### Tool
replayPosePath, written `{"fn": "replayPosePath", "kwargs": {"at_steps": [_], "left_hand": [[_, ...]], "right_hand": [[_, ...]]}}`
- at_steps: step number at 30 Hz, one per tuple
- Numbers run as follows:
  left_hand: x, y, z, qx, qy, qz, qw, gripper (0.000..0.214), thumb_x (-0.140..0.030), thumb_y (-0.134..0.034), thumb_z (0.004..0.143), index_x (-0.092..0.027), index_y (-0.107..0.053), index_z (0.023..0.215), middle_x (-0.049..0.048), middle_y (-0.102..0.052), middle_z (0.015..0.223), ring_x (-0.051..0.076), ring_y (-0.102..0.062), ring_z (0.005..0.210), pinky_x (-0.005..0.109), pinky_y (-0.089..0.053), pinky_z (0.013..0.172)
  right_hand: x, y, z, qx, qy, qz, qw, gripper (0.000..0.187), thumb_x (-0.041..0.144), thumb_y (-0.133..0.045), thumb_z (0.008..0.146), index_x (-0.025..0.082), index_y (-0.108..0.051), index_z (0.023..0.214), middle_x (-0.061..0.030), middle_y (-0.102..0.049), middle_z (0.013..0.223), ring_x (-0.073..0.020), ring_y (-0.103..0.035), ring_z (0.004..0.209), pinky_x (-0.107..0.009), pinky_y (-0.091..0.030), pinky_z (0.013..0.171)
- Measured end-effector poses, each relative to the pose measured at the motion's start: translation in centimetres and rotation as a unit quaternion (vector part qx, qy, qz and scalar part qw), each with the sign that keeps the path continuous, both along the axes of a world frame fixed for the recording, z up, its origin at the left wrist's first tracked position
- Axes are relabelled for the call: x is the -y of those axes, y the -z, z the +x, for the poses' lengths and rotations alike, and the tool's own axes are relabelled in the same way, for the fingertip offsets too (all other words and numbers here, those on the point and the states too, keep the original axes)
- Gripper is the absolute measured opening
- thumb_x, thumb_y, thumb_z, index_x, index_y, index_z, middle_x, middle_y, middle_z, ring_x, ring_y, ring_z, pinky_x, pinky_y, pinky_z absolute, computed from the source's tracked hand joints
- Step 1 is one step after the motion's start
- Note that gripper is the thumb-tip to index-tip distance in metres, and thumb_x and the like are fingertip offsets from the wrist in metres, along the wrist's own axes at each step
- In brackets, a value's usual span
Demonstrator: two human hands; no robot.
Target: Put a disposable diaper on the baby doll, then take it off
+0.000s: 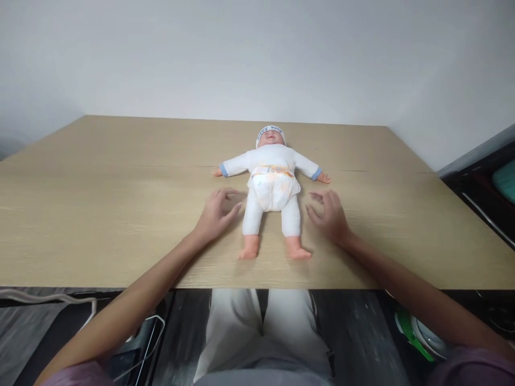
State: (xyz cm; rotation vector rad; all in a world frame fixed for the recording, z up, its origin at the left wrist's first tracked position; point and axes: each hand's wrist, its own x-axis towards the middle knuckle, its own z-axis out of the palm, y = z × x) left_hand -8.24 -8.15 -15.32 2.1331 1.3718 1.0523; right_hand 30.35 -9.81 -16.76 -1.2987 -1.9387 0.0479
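A baby doll (272, 182) lies on its back on the wooden table (120, 203), head away from me, arms spread. It wears a white suit, a white cap and a diaper with an orange print. My left hand (217, 213) hovers just left of the doll's hip, fingers spread and empty. My right hand (328, 215) hovers just right of the doll's other leg, fingers apart and empty. Neither hand touches the doll.
The table's near edge runs just above my legs in light trousers (261, 332). White cables (48, 298) lie on the floor at the left. A green and white object (416, 333) sits on the floor at the right. A dark piece of furniture (483, 187) stands by the table's right side.
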Motion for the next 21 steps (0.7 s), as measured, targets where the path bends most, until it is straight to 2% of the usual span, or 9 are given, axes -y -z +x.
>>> {"fn": "replayPosePath", "kwargs": {"at_steps": [3, 5, 7, 10, 13, 16, 21], "left_hand": [[-3.6, 0.9, 0.3, -0.081, -0.052, 0.070, 0.993, 0.051, -0.048, -0.070, 0.099, -0.021, -0.066, 0.142, 0.0205, -0.066, 0.153, 0.043, -0.054, 0.141, 0.059, -0.034, 0.123], [-6.9, 1.2, 1.5, -0.109, -0.077, 0.099, 0.986, 0.061, -0.044, -0.071, 0.096, -0.019, -0.061, 0.150, 0.0233, -0.057, 0.165, 0.047, -0.047, 0.148, 0.061, -0.030, 0.125], [-10.1, 1.2, 3.2, -0.137, -0.096, 0.110, 0.980, 0.065, -0.039, -0.063, 0.098, -0.016, -0.055, 0.158, 0.0246, -0.051, 0.171, 0.048, -0.044, 0.151, 0.061, -0.028, 0.125], [-13.7, 1.0, 5.4, -0.196, -0.126, 0.094, 0.968, 0.064, -0.026, -0.047, 0.101, -0.012, -0.049, 0.163, 0.0238, -0.055, 0.167, 0.044, -0.046, 0.150, 0.057, -0.030, 0.124], [-15.5, 1.0, 6.0, -0.242, -0.157, 0.064, 0.955, 0.066, -0.024, -0.047, 0.097, -0.012, -0.052, 0.162, 0.0234, -0.065, 0.154, 0.044, -0.055, 0.139, 0.055, -0.036, 0.117], [-16.2, 1.1, 5.3, -0.262, -0.164, 0.051, 0.950, 0.067, -0.028, -0.054, 0.092, -0.014, -0.057, 0.157, 0.0220, -0.069, 0.144, 0.044, -0.059, 0.130, 0.055, -0.039, 0.112], [-16.7, 1.1, 4.5, -0.264, -0.166, 0.027, 0.950, 0.056, -0.031, -0.058, 0.091, -0.017, -0.061, 0.146, 0.0213, -0.071, 0.134, 0.045, -0.060, 0.126, 0.055, -0.038, 0.110]], "right_hand": [[-4.1, 0.3, 0.2, 0.082, 0.055, 0.036, 0.994, 0.045, 0.032, -0.062, 0.102, 0.015, -0.065, 0.143, -0.0223, -0.069, 0.141, -0.0406, -0.061, 0.130, -0.060, -0.048, 0.114], [-7.6, 0.1, -0.7, 0.119, 0.084, 0.028, 0.989, 0.054, 0.031, -0.061, 0.102, 0.013, -0.060, 0.153, -0.0238, -0.063, 0.154, -0.0423, -0.057, 0.136, -0.060, -0.045, 0.117], [-11.1, -0.1, -2.3, 0.137, 0.115, 0.009, 0.984, 0.057, 0.028, -0.057, 0.105, 0.013, -0.056, 0.160, -0.0231, -0.059, 0.161, -0.0421, -0.054, 0.140, -0.058, -0.043, 0.120], [-15.1, -0.2, -4.8, 0.147, 0.174, -0.038, 0.973, 0.054, 0.020, -0.040, 0.110, 0.015, -0.055, 0.162, -0.0229, -0.061, 0.159, -0.0398, -0.055, 0.140, -0.057, -0.043, 0.118], [-16.7, -0.1, -5.9, 0.179, 0.207, -0.078, 0.959, 0.056, 0.019, -0.032, 0.114, 0.014, -0.053, 0.165, -0.0253, -0.066, 0.149, -0.0400, -0.060, 0.134, -0.055, -0.045, 0.113], [-16.9, -0.2, -5.4, 0.212, 0.205, -0.091, 0.951, 0.055, 0.020, -0.035, 0.113, 0.014, -0.052, 0.165, -0.0238, -0.069, 0.141, -0.0391, -0.062, 0.126, -0.051, -0.046, 0.108], [-17.2, -0.3, -3.8, 0.205, 0.187, -0.095, 0.956, 0.039, 0.023, -0.049, 0.105, 0.012, -0.064, 0.140, -0.0213, -0.074, 0.123, -0.0370, -0.065, 0.107, -0.044, -0.046, 0.093]]}}
